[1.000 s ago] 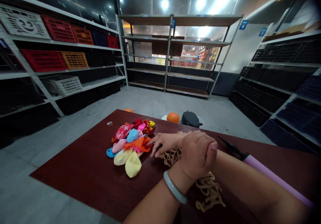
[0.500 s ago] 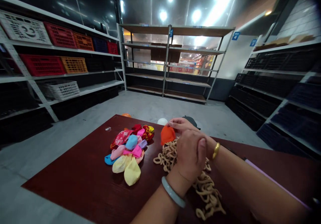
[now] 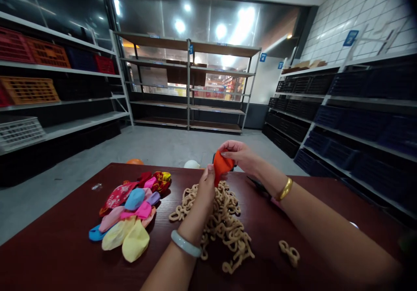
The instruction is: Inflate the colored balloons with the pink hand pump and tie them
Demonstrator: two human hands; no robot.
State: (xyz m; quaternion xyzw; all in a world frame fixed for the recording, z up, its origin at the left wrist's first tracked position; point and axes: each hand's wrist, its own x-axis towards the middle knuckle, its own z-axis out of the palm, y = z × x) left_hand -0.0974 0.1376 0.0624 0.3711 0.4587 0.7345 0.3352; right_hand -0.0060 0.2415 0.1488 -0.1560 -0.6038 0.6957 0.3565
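A soft orange cloth-like piece point(image 3: 222, 166) is held up above the far side of the tan pile, between both my hands. My left hand point(image 3: 207, 186) grips its lower left side, thumb up, its other fingers mostly hidden. From the right, my right hand point(image 3: 239, 154) pinches its upper edge. Under my left hand and wrist lies a heap of tan, rope-like loops point(image 3: 228, 221). Left of it on the dark red table point(image 3: 74, 221) is a pile of soft coloured pieces point(image 3: 135, 200), pink, blue, purple, yellow and patterned red. One separate tan loop piece point(image 3: 289, 252) lies at the right.
A dark, slim object point(image 3: 259, 184) lies by my right forearm, and a small clear scrap point(image 3: 97, 186) near the far left edge. Beyond the table are rounded orange point(image 3: 134, 161) and white point(image 3: 191, 164) things. Shelves with crates point(image 3: 31, 90) line both sides.
My hands, crossed over the tan pile before, are now apart, with my left hand gripping the orange piece too. The view has turned to the right.
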